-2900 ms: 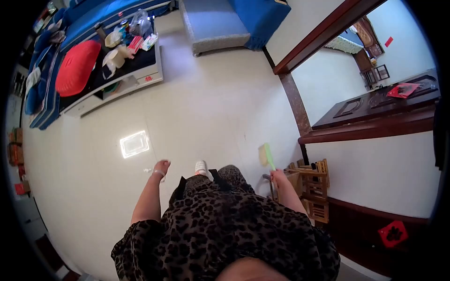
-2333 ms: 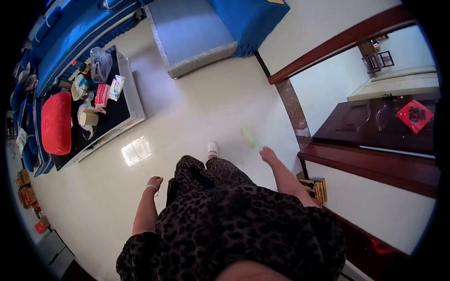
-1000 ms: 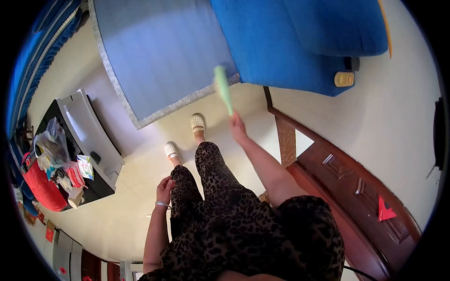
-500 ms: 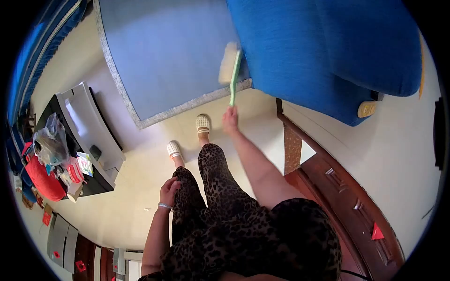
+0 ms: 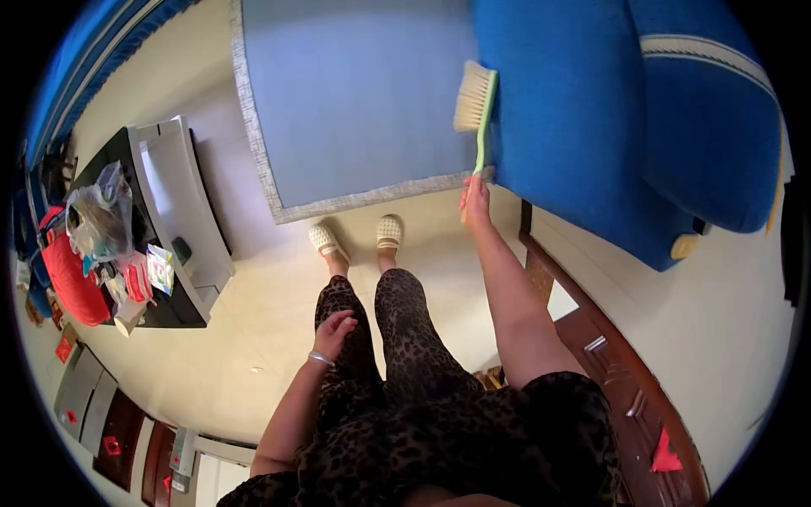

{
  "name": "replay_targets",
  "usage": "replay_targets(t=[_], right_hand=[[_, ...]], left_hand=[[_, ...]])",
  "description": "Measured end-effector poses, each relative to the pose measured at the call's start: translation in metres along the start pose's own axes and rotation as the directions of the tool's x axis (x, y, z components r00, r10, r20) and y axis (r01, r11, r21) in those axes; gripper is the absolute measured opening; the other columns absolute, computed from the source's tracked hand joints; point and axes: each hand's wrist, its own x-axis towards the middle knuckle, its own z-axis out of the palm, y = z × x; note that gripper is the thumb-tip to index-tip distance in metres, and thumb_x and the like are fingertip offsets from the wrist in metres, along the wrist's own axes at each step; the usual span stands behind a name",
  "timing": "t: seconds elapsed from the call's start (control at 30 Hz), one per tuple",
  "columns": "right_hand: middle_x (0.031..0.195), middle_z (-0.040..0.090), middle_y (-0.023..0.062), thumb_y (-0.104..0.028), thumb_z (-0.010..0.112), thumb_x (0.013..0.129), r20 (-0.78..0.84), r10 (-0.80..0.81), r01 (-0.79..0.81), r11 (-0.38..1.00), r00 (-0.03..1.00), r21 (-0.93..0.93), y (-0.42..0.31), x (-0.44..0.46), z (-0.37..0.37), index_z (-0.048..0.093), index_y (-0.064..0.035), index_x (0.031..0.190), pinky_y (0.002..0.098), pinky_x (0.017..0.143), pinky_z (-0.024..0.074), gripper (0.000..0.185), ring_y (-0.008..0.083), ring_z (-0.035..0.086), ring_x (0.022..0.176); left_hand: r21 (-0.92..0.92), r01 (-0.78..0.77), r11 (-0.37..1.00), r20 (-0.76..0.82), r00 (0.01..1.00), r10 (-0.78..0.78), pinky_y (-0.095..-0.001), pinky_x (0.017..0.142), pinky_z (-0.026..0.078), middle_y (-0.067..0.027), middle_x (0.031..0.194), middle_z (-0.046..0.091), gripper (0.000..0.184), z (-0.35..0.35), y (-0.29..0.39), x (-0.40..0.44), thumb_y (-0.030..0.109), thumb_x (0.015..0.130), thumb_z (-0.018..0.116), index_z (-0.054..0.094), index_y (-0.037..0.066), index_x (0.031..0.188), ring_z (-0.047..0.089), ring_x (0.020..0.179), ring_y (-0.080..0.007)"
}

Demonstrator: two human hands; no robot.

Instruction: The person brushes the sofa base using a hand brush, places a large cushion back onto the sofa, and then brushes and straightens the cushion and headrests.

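My right hand (image 5: 476, 201) is closed round the lower end of a light green brush (image 5: 485, 110). The brush is upright in the view, its pale bristles facing left, over the right edge of a grey-blue seat pad (image 5: 363, 93) where it meets a blue sofa part (image 5: 557, 118). Whether the bristles touch the fabric, I cannot tell. My left hand (image 5: 334, 332), with a bracelet at the wrist, hangs in front of my left thigh. Its fingers are loosely curled, somewhat apart, and nothing shows in them.
A low black and white table (image 5: 182, 203) stands at the left, bearing a plastic bag (image 5: 103, 215), small packets and a red cushion (image 5: 72, 275). My feet in white shoes (image 5: 389, 231) are near the seat's front edge. A brown door (image 5: 621, 380) lies at the lower right.
From walking over the floor, I have come up to the seat, feet now side by side. The green brush, held in my right hand throughout, has moved over the seat's right edge.
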Motion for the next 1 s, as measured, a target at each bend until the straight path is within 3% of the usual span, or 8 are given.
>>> replay_targets(t=[0.17,0.47,0.63,0.73,0.77,0.8,0.87,1.0], right_hand=[[0.047,0.041,0.0015,-0.056,0.032,0.094,0.031,0.217,-0.216,0.929,0.976,0.3,0.093,-0.025,0.085,0.042,-0.0123,0.071,0.0283,0.035,0.0342,0.05,0.0139,0.04,0.037],[0.066,0.053,0.005,-0.036,0.047,0.093,0.359,0.138,0.154,0.723,0.923,-0.673,0.111,-0.124,0.122,0.057,-0.003,0.08,0.0327,0.064,0.0424,0.037,0.0173,0.053,0.068],[0.051,0.044,0.002,-0.046,0.037,0.096,0.144,0.043,-0.075,0.972,0.989,0.222,0.009,-0.003,0.183,0.048,-0.0119,0.071,0.0298,0.04,0.0381,0.044,0.0132,0.045,0.041],[0.058,0.048,0.0036,-0.043,0.04,0.095,0.222,0.077,-0.092,0.994,0.972,0.056,0.06,-0.03,0.213,0.049,-0.0096,0.073,0.0316,0.046,0.0417,0.041,0.0158,0.051,0.051],[0.062,0.051,0.0055,-0.042,0.042,0.095,0.27,-0.387,0.472,0.735,0.882,-0.487,0.125,-0.026,0.205,0.051,-0.0078,0.076,0.0342,0.052,0.0433,0.04,0.0185,0.053,0.057],[0.066,0.053,0.0075,-0.041,0.044,0.094,0.545,-0.616,0.679,-0.024,0.568,-0.734,0.183,-0.028,0.189,0.053,-0.006,0.079,0.0367,0.057,0.045,0.04,0.0211,0.055,0.063],[0.08,0.059,0.0176,-0.043,0.047,0.092,0.537,0.195,0.303,0.649,0.821,-0.698,0.138,-0.102,0.17,0.056,-0.0005,0.094,0.0423,0.073,0.0453,0.044,0.0306,0.058,0.081],[0.066,0.056,0.0079,-0.04,0.049,0.091,0.586,-0.111,0.543,0.542,0.803,-0.641,0.095,-0.094,0.143,0.055,-0.0045,0.083,0.0362,0.054,0.0414,0.037,0.0208,0.054,0.059]], left_hand=[[-0.023,-0.016,1.0,0.041,0.999,0.017,-0.0267,0.081,0.048,-0.0101,0.096,0.065,0.03,-0.011,0.005,0.024,0.017,0.092,0.054,0.055,-0.002,0.117,0.061,0.086,-0.0146],[-0.017,0.035,0.999,-0.007,0.999,-0.035,-0.0281,0.081,0.05,-0.011,0.097,0.065,0.033,-0.079,-0.001,0.029,0.021,0.093,0.053,0.055,-0.002,0.116,0.062,0.089,-0.0162],[-0.077,0.055,0.996,-0.061,0.996,-0.06,-0.0287,0.081,0.05,-0.0121,0.096,0.065,0.034,-0.102,0.005,0.031,0.022,0.093,0.052,0.055,-0.003,0.116,0.062,0.088,-0.0175],[-0.106,0.06,0.993,-0.075,0.995,-0.068,-0.0286,0.081,0.05,-0.0121,0.096,0.065,0.034,-0.106,0.007,0.027,0.022,0.093,0.052,0.055,-0.003,0.116,0.062,0.087,-0.0175],[-0.116,0.06,0.991,-0.075,0.995,-0.069,-0.0285,0.081,0.05,-0.0121,0.096,0.065,0.034,-0.106,0.005,0.028,0.022,0.093,0.052,0.055,-0.003,0.116,0.062,0.087,-0.0174],[-0.12,0.061,0.991,-0.067,0.995,-0.069,-0.0285,0.08,0.05,-0.012,0.096,0.065,0.034,-0.107,0.001,0.028,0.022,0.093,0.053,0.055,-0.003,0.116,0.062,0.087,-0.0174],[-0.128,0.058,0.99,-0.054,0.996,-0.066,-0.0284,0.08,0.05,-0.0119,0.096,0.065,0.033,-0.113,-0.011,0.026,0.021,0.093,0.053,0.055,-0.003,0.115,0.062,0.087,-0.0172],[-0.134,0.069,0.989,-0.068,0.995,-0.079,-0.028,0.08,0.05,-0.0117,0.096,0.065,0.033,-0.128,-0.009,0.017,0.021,0.093,0.053,0.055,-0.003,0.115,0.062,0.087,-0.0169]])
